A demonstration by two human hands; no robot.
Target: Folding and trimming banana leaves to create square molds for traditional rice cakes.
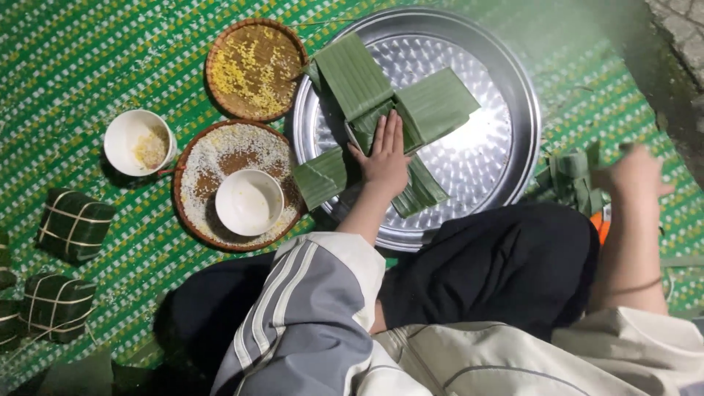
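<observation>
Left hand [384, 158] lies flat, fingers straight and together, palm pressed down on the crossing of the banana leaves [433, 106], gripping nothing. These broad green leaves are laid crosswise in the middle of a large round metal tray [506, 88], their ends reaching toward the rim and one hanging over the near left edge. The tray sits on a green woven mat [88, 59] with pale yellow and white stripes.

Right hand [632, 170] is out past the tray's right rim and blurred; it is beside a bundle of folded green leaf strips [570, 180] on the mat, and whether it has closed on them cannot be told.

Left of the tray are two round woven baskets: the upper basket [254, 70] holds scattered yellow grains, the lower basket [233, 187] holds white rice. A white bowl [248, 202] stands inside the lower basket. A second white bowl [138, 142], with a little yellowish filling, rests on the mat just left of the baskets.

Further left on the mat lie square leaf-wrapped parcels [73, 224], dark green and tied crosswise with pale strings; one is alone and others are grouped nearer the lower left edge, partly cut off. They carry no labels.
</observation>
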